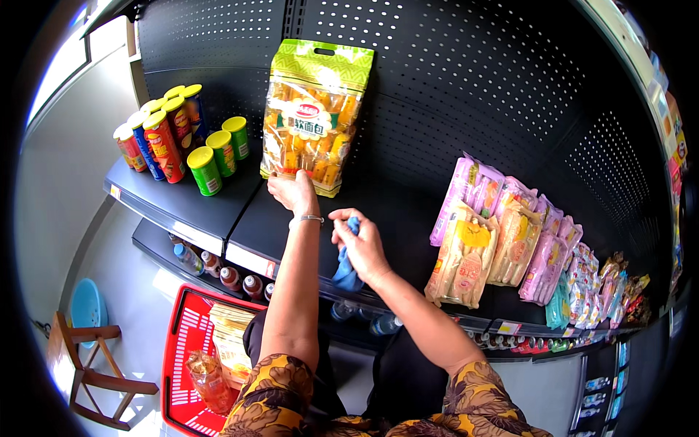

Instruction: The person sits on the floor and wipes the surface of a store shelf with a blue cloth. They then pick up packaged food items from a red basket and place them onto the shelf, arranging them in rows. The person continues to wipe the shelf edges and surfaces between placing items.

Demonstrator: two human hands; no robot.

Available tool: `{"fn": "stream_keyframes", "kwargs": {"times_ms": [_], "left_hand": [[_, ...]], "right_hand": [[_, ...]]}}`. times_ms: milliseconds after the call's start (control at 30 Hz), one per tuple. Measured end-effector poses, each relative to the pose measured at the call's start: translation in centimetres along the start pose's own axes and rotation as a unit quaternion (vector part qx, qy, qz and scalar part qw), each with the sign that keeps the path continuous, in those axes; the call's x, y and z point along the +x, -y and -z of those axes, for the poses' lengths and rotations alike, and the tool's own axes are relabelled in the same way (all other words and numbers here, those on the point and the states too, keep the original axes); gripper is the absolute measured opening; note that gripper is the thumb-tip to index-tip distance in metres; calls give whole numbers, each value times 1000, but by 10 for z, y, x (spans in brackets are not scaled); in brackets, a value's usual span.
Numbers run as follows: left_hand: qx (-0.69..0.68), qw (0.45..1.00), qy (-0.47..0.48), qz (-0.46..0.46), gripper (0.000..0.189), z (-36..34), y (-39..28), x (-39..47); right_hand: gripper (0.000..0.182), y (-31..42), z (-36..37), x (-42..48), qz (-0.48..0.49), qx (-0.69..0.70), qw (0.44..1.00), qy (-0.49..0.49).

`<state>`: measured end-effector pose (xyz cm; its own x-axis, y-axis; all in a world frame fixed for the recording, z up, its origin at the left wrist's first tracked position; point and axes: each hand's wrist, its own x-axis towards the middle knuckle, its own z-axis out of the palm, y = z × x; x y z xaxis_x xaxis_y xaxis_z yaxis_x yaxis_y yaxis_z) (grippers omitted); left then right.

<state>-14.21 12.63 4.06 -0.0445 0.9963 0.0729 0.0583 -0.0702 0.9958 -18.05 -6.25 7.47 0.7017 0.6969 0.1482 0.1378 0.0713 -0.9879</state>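
A large clear-and-green bag of packaged bread rolls stands upright on the dark metal shelf, close to the perforated back panel. My left hand holds it at its lower edge, and some of the fingers are hidden at the bag's bottom. A bracelet circles that wrist. Lower and to the right, my right hand grips a crumpled blue cloth, which hangs over the shelf's front edge.
Canned chips are grouped on the left. Bagged breads and small snack packs line the right side. Bottles stand below. A red basket with packages, a wooden stool and a blue basin are on the floor.
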Motion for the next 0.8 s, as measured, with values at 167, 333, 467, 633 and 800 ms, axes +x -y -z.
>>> {"fn": "stream_keyframes", "kwargs": {"times_ms": [167, 333, 467, 633, 800], "left_hand": [[-73, 997, 21, -16, 62, 1, 3, 2], [-92, 993, 33, -60, 52, 7, -10, -10], [-114, 985, 106, -73, 52, 16, -22, -27], [-32, 970, 184, -153, 45, 23, -22, -29], [-69, 955, 258, -133, 44, 24, -20, -23]], "right_hand": [[29, -12, -11, -15, 218, -219, 950, -40], [43, -12, -8, -23, 166, -320, 931, 52], [39, -21, -3, -22, 198, -288, 936, 53], [36, -4, -2, -29, 214, -237, 946, 55], [38, -4, 2, -29, 229, -245, 941, 45]]}}
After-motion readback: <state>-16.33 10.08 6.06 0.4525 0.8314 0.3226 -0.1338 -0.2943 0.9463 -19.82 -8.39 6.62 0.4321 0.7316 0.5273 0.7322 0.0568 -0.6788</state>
